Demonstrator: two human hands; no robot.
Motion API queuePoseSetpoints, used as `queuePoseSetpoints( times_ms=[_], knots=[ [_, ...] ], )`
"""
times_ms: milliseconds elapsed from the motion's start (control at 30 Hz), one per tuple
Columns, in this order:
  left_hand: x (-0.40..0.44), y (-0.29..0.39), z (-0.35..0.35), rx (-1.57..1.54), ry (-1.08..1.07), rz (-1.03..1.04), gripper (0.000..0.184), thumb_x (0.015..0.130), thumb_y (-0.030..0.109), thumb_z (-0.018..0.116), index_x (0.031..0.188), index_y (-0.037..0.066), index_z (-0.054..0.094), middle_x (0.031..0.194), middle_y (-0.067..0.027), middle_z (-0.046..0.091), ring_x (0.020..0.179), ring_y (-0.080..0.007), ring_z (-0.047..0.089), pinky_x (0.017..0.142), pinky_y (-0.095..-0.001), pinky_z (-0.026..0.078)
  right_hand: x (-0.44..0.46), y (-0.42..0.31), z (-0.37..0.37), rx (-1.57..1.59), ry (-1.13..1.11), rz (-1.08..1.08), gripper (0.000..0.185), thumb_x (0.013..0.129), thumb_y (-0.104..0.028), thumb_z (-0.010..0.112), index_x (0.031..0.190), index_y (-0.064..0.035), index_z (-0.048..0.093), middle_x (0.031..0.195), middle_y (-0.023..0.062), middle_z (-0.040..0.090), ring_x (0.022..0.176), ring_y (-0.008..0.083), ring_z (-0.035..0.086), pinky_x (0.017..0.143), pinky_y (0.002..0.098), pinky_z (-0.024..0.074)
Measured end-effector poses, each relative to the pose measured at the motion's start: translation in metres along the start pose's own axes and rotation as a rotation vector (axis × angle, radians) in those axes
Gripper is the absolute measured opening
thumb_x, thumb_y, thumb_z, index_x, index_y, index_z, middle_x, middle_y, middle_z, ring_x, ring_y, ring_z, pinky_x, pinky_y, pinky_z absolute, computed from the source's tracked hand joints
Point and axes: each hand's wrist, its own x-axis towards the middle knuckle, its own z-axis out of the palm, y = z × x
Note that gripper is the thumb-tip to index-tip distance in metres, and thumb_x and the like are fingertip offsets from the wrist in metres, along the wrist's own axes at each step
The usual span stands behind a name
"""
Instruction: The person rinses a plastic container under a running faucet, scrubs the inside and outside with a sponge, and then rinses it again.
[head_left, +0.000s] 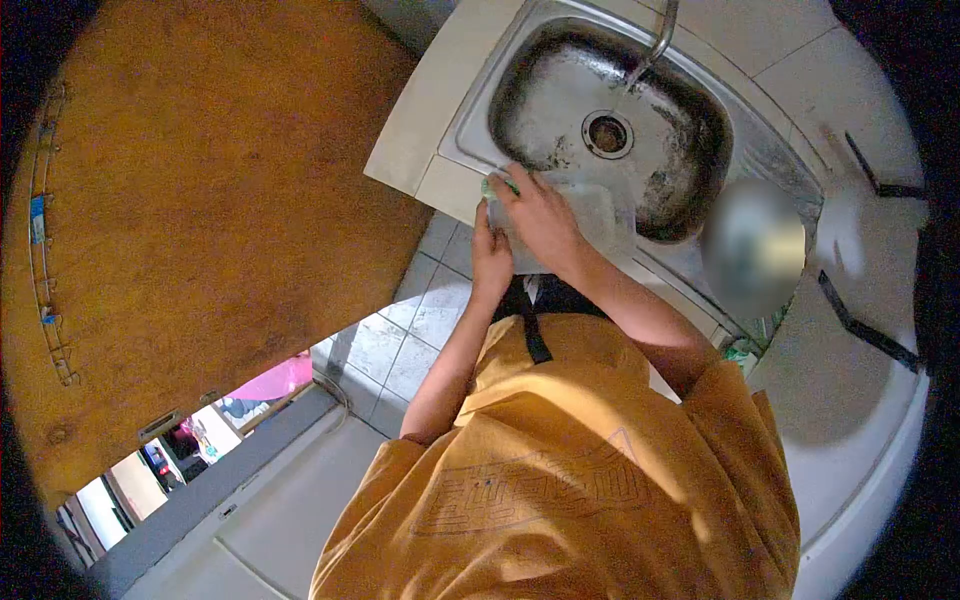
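Note:
A clear plastic container (602,222) is held tilted at the near edge of the steel sink (600,75), partly over the basin. My left hand (492,258) grips its left side, fingers wrapped along the edge. My right hand (543,222) is closed on a green scrubbing pad (488,187) and presses it against the container's upper left corner. Only bits of the pad show between the fingers. The container's near side is partly covered by my right forearm.
A faucet (655,50) reaches over the basin, above the drain (607,134). A blurred round item (755,248) sits right of the basin. A brown wooden door (220,180) with a hook rack (40,220) stands at left, above floor tiles (410,320).

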Motion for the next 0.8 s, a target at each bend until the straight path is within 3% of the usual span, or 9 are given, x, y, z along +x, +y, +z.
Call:
queuePoseSetpoints(
  times_ms=[133, 267, 333, 467, 533, 633, 667, 767, 800],
  knots=[
    [-0.001, 0.002, -0.007, 0.033, 0.022, 0.043, 0.057, 0.082, -0.006, 0.040, 0.137, -0.006, 0.025, 0.126, -0.0235, 0.046, 0.115, -0.0298, 0.048, 0.096, -0.0345, 0.039, -0.001, -0.015, 0.002, 0.051, -0.008, 0.062, 0.039, 0.075, -0.008, 0.054, 0.114, -0.0035, 0.053, 0.112, 0.0161, 0.049, 0.096, 0.0343, 0.057, 0.073, 0.0403, 0.0537],
    [-0.009, 0.017, -0.021, -0.205, -0.046, -0.183, 0.058, 0.086, 0.002, 0.046, 0.138, -0.004, 0.022, 0.129, -0.0217, 0.044, 0.116, -0.0280, 0.047, 0.096, -0.0344, 0.039, -0.005, -0.031, 0.005, 0.095, -0.008, -0.024, 0.038, 0.076, -0.007, 0.054, 0.114, -0.0026, 0.053, 0.115, 0.0175, 0.048, 0.095, 0.0347, 0.058, 0.072, 0.0412, 0.0534],
    [-0.012, 0.014, -0.024, -0.196, -0.069, -0.220, 0.057, 0.088, 0.006, 0.049, 0.138, -0.001, 0.022, 0.133, -0.0212, 0.041, 0.118, -0.0279, 0.046, 0.098, -0.0340, 0.038, -0.012, -0.037, 0.000, 0.370, -0.040, 0.068, 0.037, 0.076, -0.005, 0.055, 0.113, -0.0021, 0.054, 0.112, 0.0211, 0.051, 0.093, 0.0367, 0.058, 0.075, 0.0427, 0.0516],
    [-0.015, 0.000, -0.024, -0.185, 0.032, -0.012, 0.059, 0.085, 0.000, 0.045, 0.139, 0.004, 0.021, 0.134, -0.0191, 0.039, 0.123, -0.0289, 0.041, 0.102, -0.0347, 0.033, -0.030, -0.038, -0.006, 0.465, 0.121, 0.264, 0.034, 0.076, -0.005, 0.055, 0.109, -0.0005, 0.056, 0.102, 0.0229, 0.059, 0.086, 0.0374, 0.060, 0.076, 0.0428, 0.0502],
    [-0.018, 0.012, -0.025, -0.121, 0.053, 0.029, 0.061, 0.084, -0.004, 0.043, 0.140, 0.006, 0.020, 0.136, -0.0180, 0.037, 0.125, -0.0286, 0.038, 0.103, -0.0348, 0.031, -0.035, -0.033, -0.002, 0.654, 0.093, 0.472, 0.033, 0.080, -0.005, 0.053, 0.113, -0.0034, 0.057, 0.089, 0.0215, 0.063, 0.071, 0.0361, 0.062, 0.068, 0.0377, 0.0496],
    [-0.023, 0.025, -0.020, -0.183, 0.090, 0.162, 0.064, 0.082, -0.007, 0.039, 0.141, 0.008, 0.020, 0.139, -0.0160, 0.032, 0.129, -0.0282, 0.032, 0.106, -0.0354, 0.027, -0.031, -0.025, 0.006, 0.658, -0.039, 0.504, 0.035, 0.082, -0.006, 0.054, 0.116, -0.0044, 0.056, 0.082, 0.0178, 0.065, 0.060, 0.0300, 0.060, 0.063, 0.0348, 0.0487],
    [-0.024, 0.026, -0.019, -0.193, 0.058, 0.159, 0.064, 0.081, -0.008, 0.038, 0.141, 0.008, 0.020, 0.139, -0.0157, 0.030, 0.129, -0.0280, 0.031, 0.106, -0.0356, 0.026, -0.030, -0.024, 0.008, 0.658, -0.038, 0.505, 0.035, 0.082, -0.006, 0.054, 0.116, -0.0044, 0.056, 0.082, 0.0178, 0.065, 0.060, 0.0300, 0.060, 0.063, 0.0348, 0.0487],
    [-0.030, 0.039, -0.012, -0.252, 0.038, 0.120, 0.066, 0.080, -0.009, 0.038, 0.141, 0.008, 0.019, 0.140, -0.0153, 0.028, 0.129, -0.0280, 0.029, 0.107, -0.0360, 0.024, -0.029, -0.025, 0.017, 0.927, -0.185, 0.625, 0.039, 0.079, -0.004, 0.053, 0.118, -0.0032, 0.056, 0.097, 0.0202, 0.064, 0.086, 0.0354, 0.062, 0.082, 0.0376, 0.0479],
    [-0.032, 0.044, -0.009, -0.302, 0.049, 0.084, 0.067, 0.079, -0.010, 0.039, 0.141, 0.008, 0.019, 0.139, -0.0154, 0.028, 0.129, -0.0281, 0.030, 0.108, -0.0362, 0.023, -0.034, -0.022, 0.031, 0.937, -0.086, 0.492, 0.039, 0.079, -0.004, 0.051, 0.118, -0.0025, 0.055, 0.103, 0.0201, 0.061, 0.092, 0.0345, 0.060, 0.083, 0.0363, 0.0469]
  ],
)
